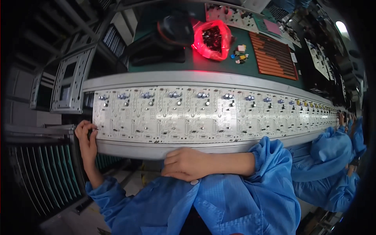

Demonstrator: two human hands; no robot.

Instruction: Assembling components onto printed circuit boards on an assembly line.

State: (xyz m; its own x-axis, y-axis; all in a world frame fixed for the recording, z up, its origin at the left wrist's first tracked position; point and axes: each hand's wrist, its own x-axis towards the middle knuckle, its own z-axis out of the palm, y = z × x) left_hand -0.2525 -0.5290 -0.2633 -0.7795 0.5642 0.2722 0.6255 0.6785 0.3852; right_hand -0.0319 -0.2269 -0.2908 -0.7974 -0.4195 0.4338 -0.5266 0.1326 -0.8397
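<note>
A long row of white circuit boards, fitted with small blue and black components, lies in a metal rail track in front of me. My left hand is at the row's left end, its thumb and forefinger closed on the edge of the end circuit board. My right forearm crosses in front of my body. My right hand rests against the near rail, fingers curled in and partly hidden, with nothing visible in them.
Beyond the track, a black scanner-like device stands beside a red-lit bag of dark parts. Loose components and an orange slotted tray lie rightward. A rack of upright boards stands left. Co-workers in blue sleeves sit at right.
</note>
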